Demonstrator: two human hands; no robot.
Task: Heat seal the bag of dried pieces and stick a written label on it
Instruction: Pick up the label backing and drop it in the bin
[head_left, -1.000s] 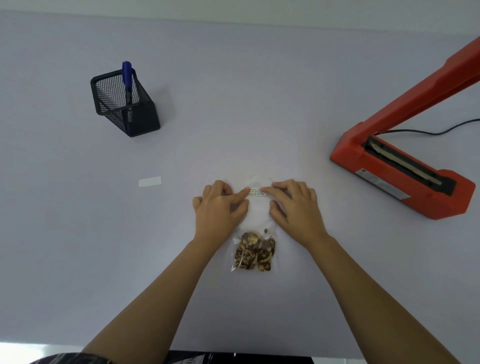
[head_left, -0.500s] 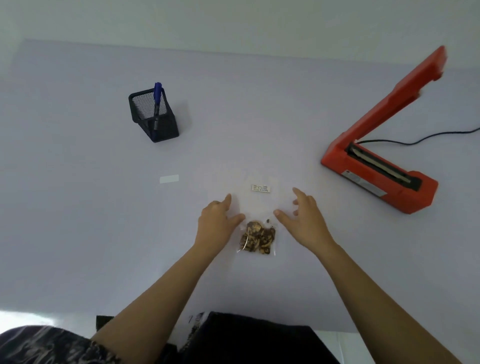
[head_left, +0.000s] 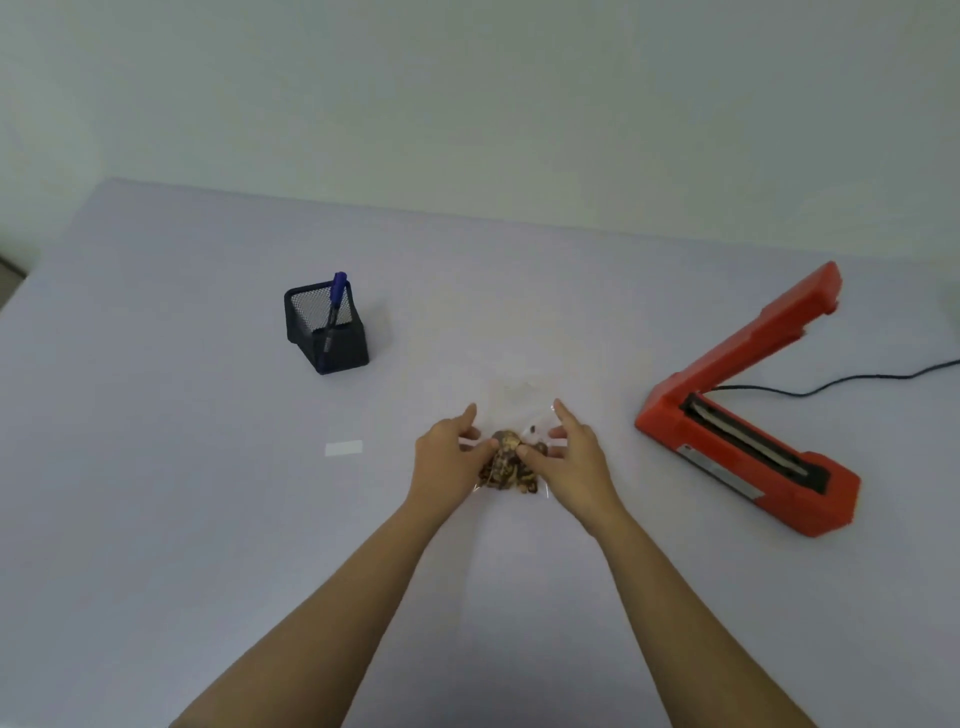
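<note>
A clear plastic bag (head_left: 511, 470) with brown dried pieces in its lower part lies in the middle of the table. My left hand (head_left: 447, 457) pinches the bag from the left at the level of the pieces. My right hand (head_left: 574, 454) pinches it from the right, thumb on the pieces. The bag's empty upper part (head_left: 519, 395) sticks up beyond my fingers. A small blank white label (head_left: 343, 448) lies on the table left of my left hand. The red heat sealer (head_left: 748, 441) stands at the right with its arm raised.
A black mesh pen holder (head_left: 327, 332) with a blue pen (head_left: 335, 301) stands at the back left. The sealer's black cable (head_left: 831, 387) runs off to the right. The table (head_left: 156, 519) meets a pale wall at the back.
Both hands drew back from the bag's top edge, then closed in on its lower part and took hold of it. The camera tilted up, showing more of the table and wall.
</note>
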